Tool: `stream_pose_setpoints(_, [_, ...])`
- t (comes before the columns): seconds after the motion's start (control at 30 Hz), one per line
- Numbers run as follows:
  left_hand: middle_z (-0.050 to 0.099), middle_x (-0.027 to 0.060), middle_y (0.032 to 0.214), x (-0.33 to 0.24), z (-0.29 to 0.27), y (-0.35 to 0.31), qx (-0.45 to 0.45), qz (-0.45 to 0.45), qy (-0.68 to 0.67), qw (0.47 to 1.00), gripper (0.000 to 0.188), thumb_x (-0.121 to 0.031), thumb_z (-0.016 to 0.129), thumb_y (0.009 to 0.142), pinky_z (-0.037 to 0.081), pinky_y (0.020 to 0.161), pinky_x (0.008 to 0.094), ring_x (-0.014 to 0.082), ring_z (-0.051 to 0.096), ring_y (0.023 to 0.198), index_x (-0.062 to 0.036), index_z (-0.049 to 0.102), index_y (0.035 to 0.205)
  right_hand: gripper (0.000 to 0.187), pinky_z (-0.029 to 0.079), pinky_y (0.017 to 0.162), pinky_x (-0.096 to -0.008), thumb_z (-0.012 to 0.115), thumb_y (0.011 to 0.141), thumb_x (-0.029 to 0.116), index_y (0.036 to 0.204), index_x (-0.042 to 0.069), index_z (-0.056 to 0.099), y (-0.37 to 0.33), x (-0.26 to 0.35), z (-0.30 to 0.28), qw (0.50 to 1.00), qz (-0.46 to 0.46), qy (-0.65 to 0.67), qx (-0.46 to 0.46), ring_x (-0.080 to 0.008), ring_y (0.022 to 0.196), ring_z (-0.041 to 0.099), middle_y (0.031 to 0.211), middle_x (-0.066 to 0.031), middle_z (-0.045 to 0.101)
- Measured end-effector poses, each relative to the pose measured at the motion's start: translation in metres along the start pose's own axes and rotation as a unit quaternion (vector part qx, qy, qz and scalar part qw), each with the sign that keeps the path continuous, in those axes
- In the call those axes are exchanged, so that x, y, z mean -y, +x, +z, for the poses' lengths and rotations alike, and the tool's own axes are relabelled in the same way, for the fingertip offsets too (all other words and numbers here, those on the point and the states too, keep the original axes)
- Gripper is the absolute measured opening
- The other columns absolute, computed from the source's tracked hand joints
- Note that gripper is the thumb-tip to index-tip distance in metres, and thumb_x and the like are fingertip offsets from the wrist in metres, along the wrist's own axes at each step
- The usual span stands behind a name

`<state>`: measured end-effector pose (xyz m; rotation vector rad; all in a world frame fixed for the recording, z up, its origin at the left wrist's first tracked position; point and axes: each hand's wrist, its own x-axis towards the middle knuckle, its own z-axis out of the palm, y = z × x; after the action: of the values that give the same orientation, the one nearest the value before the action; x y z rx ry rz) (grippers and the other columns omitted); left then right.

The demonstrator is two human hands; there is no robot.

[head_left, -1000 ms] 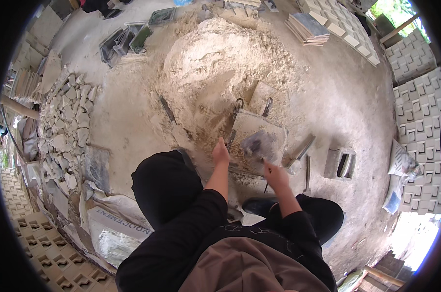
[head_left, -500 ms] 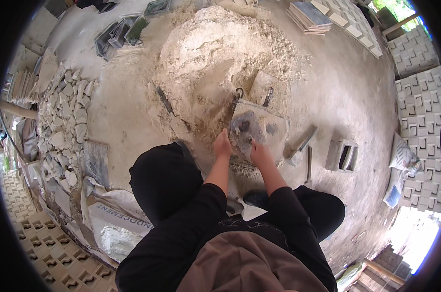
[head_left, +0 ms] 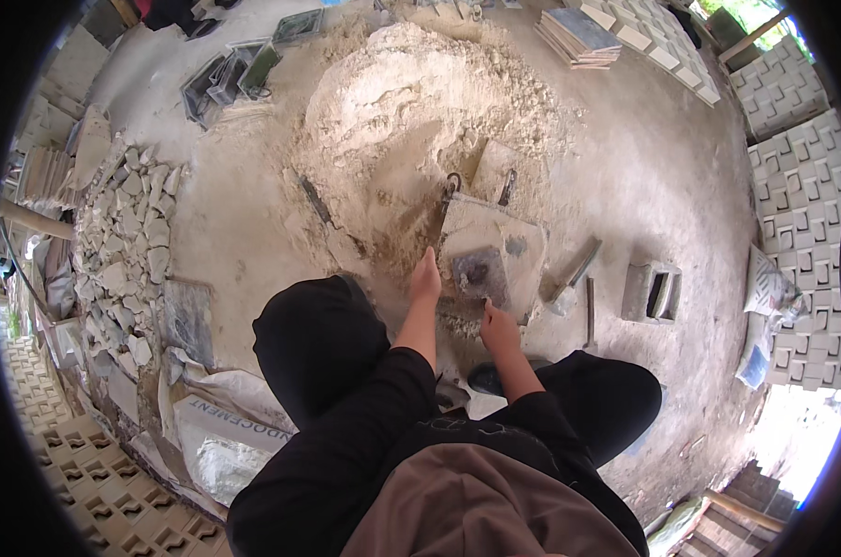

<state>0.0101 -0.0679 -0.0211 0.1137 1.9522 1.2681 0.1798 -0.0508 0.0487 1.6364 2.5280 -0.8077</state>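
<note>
A squarish grey mold (head_left: 523,227), its top dusted with pale powder, lies on the floor in front of me. On its near part rests a dark square plate (head_left: 495,265) with a round dark spot or knob in the middle. My right hand (head_left: 501,331) is closed at the plate's near edge, thumb uppermost, and appears to grip it. At the mold's left side my left hand (head_left: 424,280) has its fingers together; what they hold is hidden. A metal ring (head_left: 453,182) sticks up at the mold's far left corner.
Beyond the mold rises a heap of pale powder (head_left: 430,79). A hammer-like tool (head_left: 589,311), a flat blade tool (head_left: 576,276) and a hollow block (head_left: 651,292) lie to the right. Broken pieces (head_left: 128,241) are piled left, near a white sack (head_left: 230,427).
The dark plate has come nearer to me and turned squarer to the mold. My right hand has moved toward me with it. The left hand has hardly moved.
</note>
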Motion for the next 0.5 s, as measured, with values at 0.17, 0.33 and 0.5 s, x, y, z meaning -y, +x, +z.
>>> stream_pose_setpoints(0.17, [0.046,0.017,0.126,-0.006,-0.002,-0.009,0.03,0.005,0.069,0.997,0.063,-0.052,0.021,0.089,0.029,0.097,0.0398,0.0337,0.04,0.117,-0.007,0.044,0.126,0.032,0.044,0.067,-0.0502,0.039,0.088,0.025,0.091,0.002,0.062,0.006,0.006,0.0,1.0,-0.006,-0.009,-0.004,-0.042,0.073,0.056,0.075,-0.0234,0.059])
stream_pose_setpoints(0.33, [0.045,0.0182,0.126,-0.005,0.001,-0.008,0.038,0.032,0.079,0.996,0.061,-0.051,0.02,0.089,0.03,0.097,0.0407,0.0347,0.04,0.117,-0.0097,0.044,0.127,0.042,0.045,0.072,-0.0504,0.034,0.091,0.029,0.084,0.0,0.062,0.05,0.018,-0.004,0.999,0.044,-0.016,0.009,-0.0421,0.078,0.058,0.083,-0.0237,0.061])
stream_pose_setpoints(0.5, [0.047,0.0202,0.123,-0.001,-0.002,-0.002,0.032,0.021,0.087,0.995,0.06,-0.052,0.021,0.089,0.03,0.097,0.0405,0.0362,0.041,0.115,-0.0107,0.045,0.126,0.038,0.044,0.074,-0.0494,0.038,0.089,0.029,0.085,0.0,0.063,0.074,0.03,-0.003,0.998,0.053,0.013,-0.014,-0.0434,0.082,0.056,0.083,-0.026,0.059])
